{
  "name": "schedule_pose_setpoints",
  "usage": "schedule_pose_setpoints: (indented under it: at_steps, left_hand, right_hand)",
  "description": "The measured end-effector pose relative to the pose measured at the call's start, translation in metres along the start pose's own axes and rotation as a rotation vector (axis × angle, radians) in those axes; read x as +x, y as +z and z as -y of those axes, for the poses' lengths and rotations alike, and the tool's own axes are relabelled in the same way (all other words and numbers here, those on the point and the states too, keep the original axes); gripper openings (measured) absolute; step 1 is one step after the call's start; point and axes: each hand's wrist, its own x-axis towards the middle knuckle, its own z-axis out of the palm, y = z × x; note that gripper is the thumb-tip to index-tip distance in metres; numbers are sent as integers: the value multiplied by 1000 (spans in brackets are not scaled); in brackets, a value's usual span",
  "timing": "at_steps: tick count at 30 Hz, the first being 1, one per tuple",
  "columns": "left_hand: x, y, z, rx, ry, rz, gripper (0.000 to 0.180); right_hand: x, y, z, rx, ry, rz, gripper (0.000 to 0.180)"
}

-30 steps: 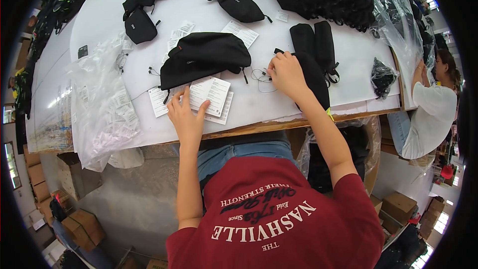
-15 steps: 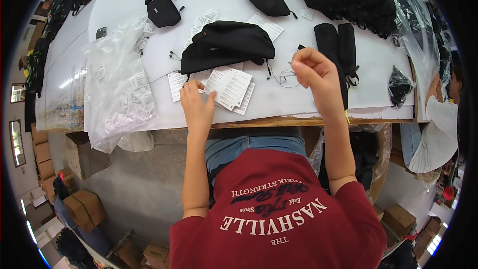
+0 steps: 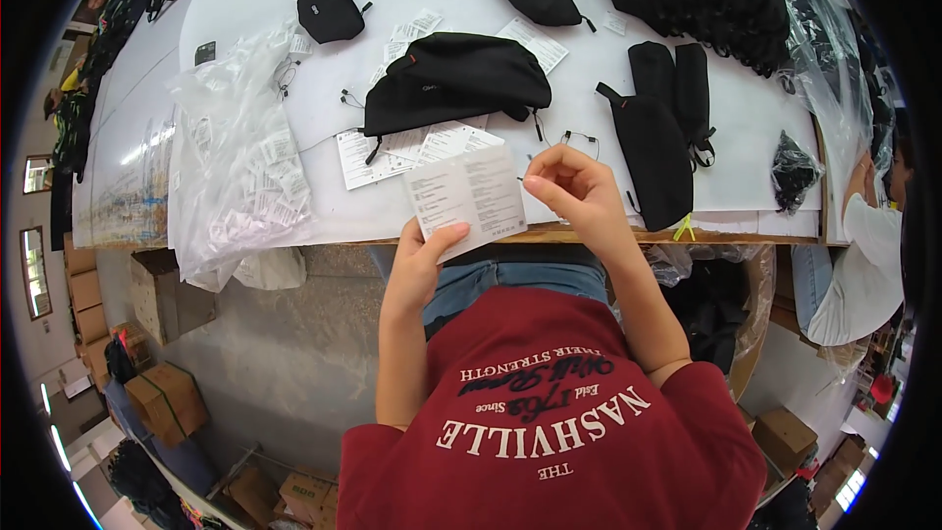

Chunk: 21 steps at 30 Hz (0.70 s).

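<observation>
My left hand [image 3: 417,265] grips a white printed card [image 3: 469,194] by its lower left corner, thumb on top, just above the table's front edge. At the card's right edge my right hand [image 3: 581,194] is pinched closed on a thin black tag string [image 3: 521,179]; only its small dark tip shows, and the rest is hidden by the fingers. Beyond the card lies a black fabric pouch [image 3: 461,83] with zip pulls, resting partly on more printed cards [image 3: 368,162]. Another looped black string [image 3: 581,135] lies on the table behind my right hand.
To the right lie several slim black pouches [image 3: 653,157], one with a yellow tie [image 3: 684,228]. A clear plastic bag [image 3: 235,157] of labels spreads at left. More black pouches [image 3: 687,0] are heaped at the back. A co-worker's white sleeve [image 3: 854,275] shows at far right.
My left hand has picked up a card from the pile and drawn it toward me. My right hand has come down and left to the card's edge, still pinched.
</observation>
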Motion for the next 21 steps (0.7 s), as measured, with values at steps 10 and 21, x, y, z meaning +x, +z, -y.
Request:
schedule_pose_setpoints:
  at_steps: [10, 21]
  left_hand:
    - [4, 6, 11, -120, 206, 371, 46]
    - [-19, 51, -8, 433, 557, -159, 13]
  right_hand:
    - [-12, 11, 5, -145, -122, -158, 8]
    - [-18, 31, 14, -504, -483, -223, 10]
